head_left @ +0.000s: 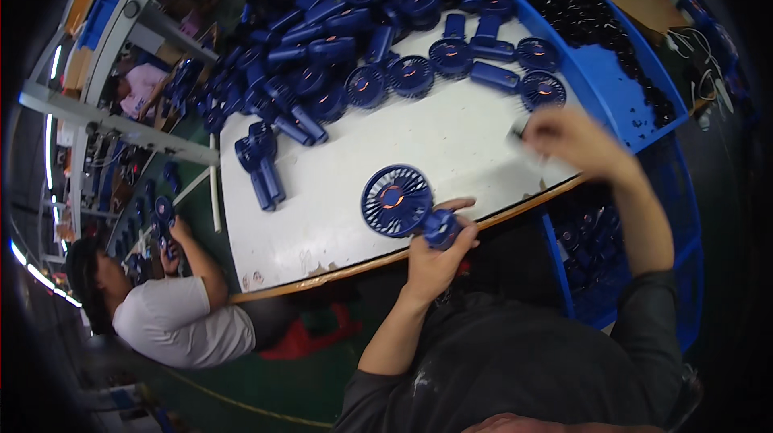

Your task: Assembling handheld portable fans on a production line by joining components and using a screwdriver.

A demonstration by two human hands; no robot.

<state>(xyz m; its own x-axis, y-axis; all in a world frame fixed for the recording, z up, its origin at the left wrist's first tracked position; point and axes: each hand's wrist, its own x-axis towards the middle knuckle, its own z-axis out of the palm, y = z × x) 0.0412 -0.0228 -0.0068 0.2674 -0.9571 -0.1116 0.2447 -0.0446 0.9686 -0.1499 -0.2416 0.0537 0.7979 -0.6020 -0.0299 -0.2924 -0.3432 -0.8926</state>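
My left hand [432, 270] is closed around the handle of a dark blue handheld fan [394, 201], near the table's front edge. The fan's round grille faces up, and the handle end points toward me. To the right, my right hand [576, 141] is over the table edge, smeared by motion. Its fingers look pinched on a small black part [518, 133], too blurred to tell its kind. Several more blue fans [411, 76] lie on the white table [338, 167] beyond my hands, the nearest one just past my right fingers.
A blue tray [600, 82] with many small black parts stands at the right. Fans are piled along the far side, with a pair [262, 163] at the left. Below right is a blue crate [564, 272] with fans. A co-worker [177, 316] at the left holds a fan.
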